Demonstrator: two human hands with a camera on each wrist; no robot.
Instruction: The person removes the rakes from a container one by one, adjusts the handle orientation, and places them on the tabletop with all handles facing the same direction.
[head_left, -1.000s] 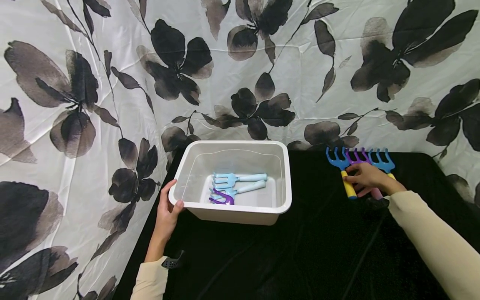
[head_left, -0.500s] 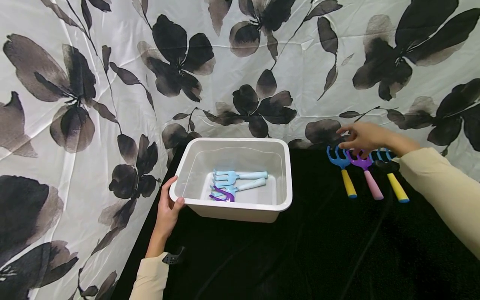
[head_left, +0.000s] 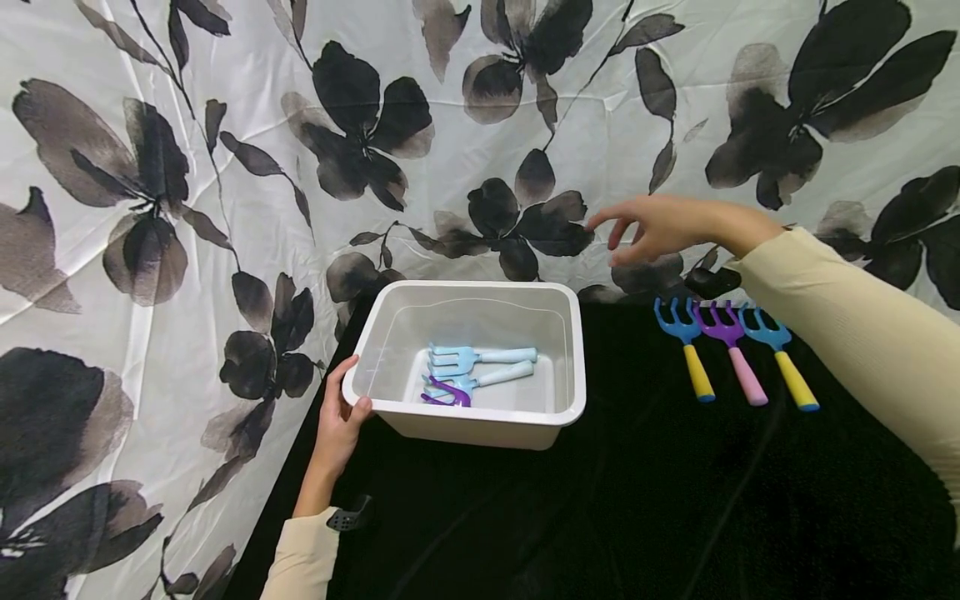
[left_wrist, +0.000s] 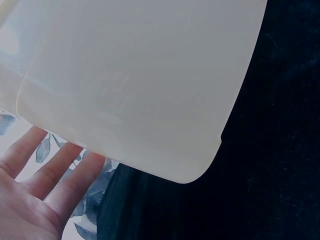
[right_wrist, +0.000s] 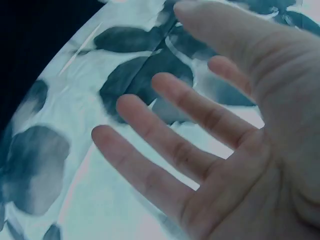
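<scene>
My left hand holds the near left corner of a white plastic bin, thumb at the front and fingers along the left side. In the left wrist view, fingers reach behind the bin wall. Inside the bin lie two light-blue hand rakes and a purple rake head, its handle hidden by the front wall. Raised before the backdrop, my right hand is empty with fingers spread, as the right wrist view shows its palm.
Three hand rakes lie side by side at the right on black cloth: a blue one with a yellow handle, a purple one with a pink handle, and another blue-and-yellow one. A floral curtain hangs behind.
My right hand has let go of the rakes at the right, risen, and moved left toward the bin. The left hand stays on the bin.
</scene>
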